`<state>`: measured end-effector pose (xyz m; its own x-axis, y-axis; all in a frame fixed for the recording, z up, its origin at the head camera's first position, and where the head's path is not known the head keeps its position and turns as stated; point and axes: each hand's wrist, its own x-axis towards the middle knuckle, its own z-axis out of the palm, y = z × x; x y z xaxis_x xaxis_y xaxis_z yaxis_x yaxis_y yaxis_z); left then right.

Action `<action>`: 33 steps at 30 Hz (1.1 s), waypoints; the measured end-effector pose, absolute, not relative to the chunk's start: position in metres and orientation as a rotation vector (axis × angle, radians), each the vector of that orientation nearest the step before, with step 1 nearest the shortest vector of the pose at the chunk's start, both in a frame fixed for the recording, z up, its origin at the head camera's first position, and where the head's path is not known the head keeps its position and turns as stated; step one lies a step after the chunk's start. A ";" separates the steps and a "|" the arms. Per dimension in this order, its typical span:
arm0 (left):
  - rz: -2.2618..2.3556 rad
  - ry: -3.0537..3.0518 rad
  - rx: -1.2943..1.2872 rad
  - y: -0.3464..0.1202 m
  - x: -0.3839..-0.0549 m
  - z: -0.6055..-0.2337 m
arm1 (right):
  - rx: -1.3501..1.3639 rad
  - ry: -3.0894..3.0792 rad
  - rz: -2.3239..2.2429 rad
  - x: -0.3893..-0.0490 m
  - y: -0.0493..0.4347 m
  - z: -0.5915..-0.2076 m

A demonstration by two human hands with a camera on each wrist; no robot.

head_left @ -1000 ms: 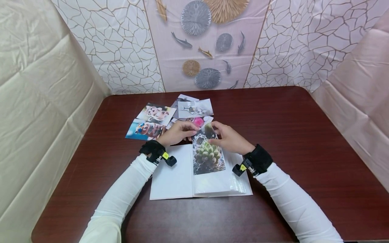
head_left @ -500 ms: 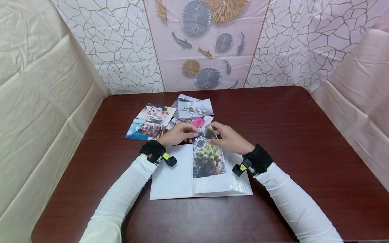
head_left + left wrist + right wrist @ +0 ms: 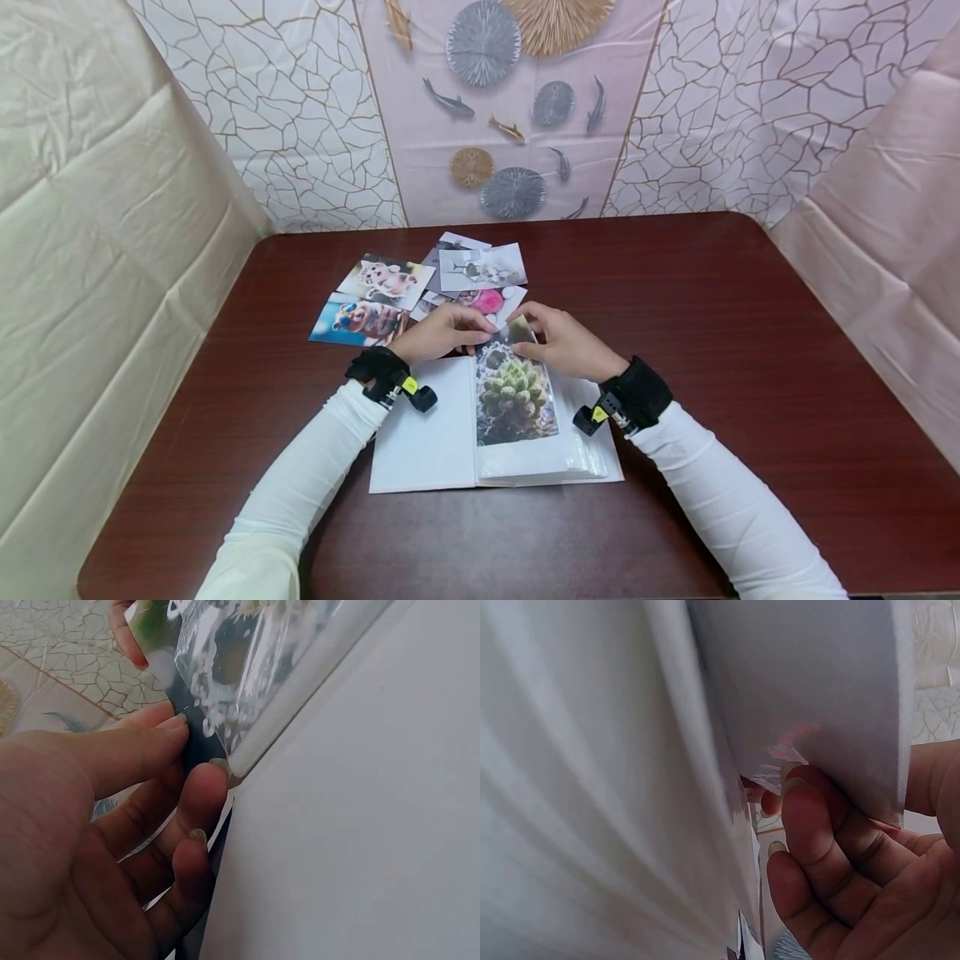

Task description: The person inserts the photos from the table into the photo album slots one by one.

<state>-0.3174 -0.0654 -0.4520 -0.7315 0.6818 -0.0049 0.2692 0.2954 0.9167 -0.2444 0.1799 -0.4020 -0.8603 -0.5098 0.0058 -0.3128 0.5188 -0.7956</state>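
Observation:
A photo of a green succulent (image 3: 516, 400) lies upright in a clear sleeve (image 3: 247, 667) on the right side of an open white photo album (image 3: 426, 425). Its upper end sticks out past the sleeve's mouth. My left hand (image 3: 446, 329) pinches the photo's dark upper left corner (image 3: 201, 739) between thumb and forefinger, beside the spine. At the upper right, my right hand (image 3: 572, 343) has its thumb on the front of the photo and sleeve. In the right wrist view its fingers (image 3: 806, 825) curl behind the white page (image 3: 817, 682), and the thumb is hidden.
Behind the album lie several loose photos, among them a greyish one (image 3: 483, 268) and one with a pink ball shape (image 3: 491, 301). Two animal photos (image 3: 384, 282) lie left of them. The dark red-brown table (image 3: 712, 333) meets patterned cloth (image 3: 315, 125) at the back.
The succulent photo has slid down toward the album's near edge, deeper into the sleeve. Both hands keep nearly the same place at its top.

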 end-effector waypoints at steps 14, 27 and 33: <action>1.409 2.133 0.838 -0.066 -0.316 -0.451 | -0.733 2.547 -1.248 -0.243 0.180 -0.401; 1.370 2.128 0.944 -0.063 -0.313 -0.447 | -0.749 2.579 -1.253 -0.242 0.177 -0.401; 1.347 2.112 0.956 -0.063 -0.309 -0.443 | -0.772 2.566 -1.263 -0.243 0.178 -0.403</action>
